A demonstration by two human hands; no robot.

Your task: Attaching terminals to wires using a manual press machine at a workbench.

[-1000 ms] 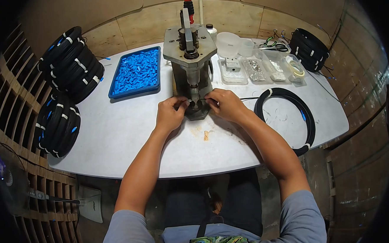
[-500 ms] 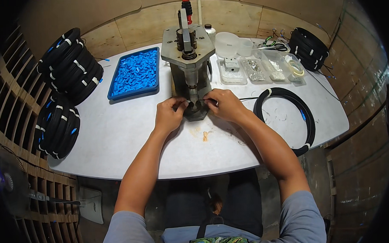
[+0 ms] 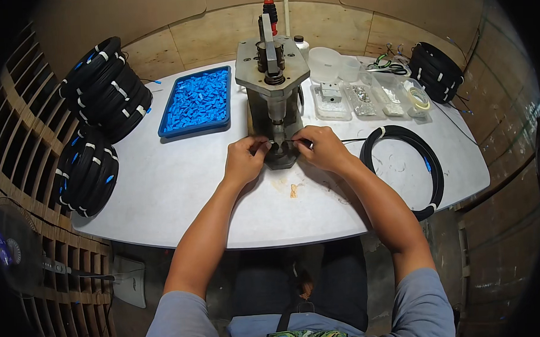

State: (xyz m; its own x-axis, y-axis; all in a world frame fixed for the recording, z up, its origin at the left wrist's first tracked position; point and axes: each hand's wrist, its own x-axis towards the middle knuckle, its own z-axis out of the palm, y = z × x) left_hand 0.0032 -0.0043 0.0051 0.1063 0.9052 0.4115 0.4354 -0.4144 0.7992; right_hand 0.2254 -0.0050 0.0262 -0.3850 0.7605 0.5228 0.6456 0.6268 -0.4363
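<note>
While both hands pinch a thin black cable [image 3: 356, 140] at the press [image 3: 273, 108] base, left hand [image 3: 244, 162] and right hand [image 3: 321, 148] flank it, fingers closed.

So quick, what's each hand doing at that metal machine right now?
Left hand: fingers pinched shut on something small at the base of the press; what it is cannot be told.
Right hand: pinched shut on the thin black cable.
</note>
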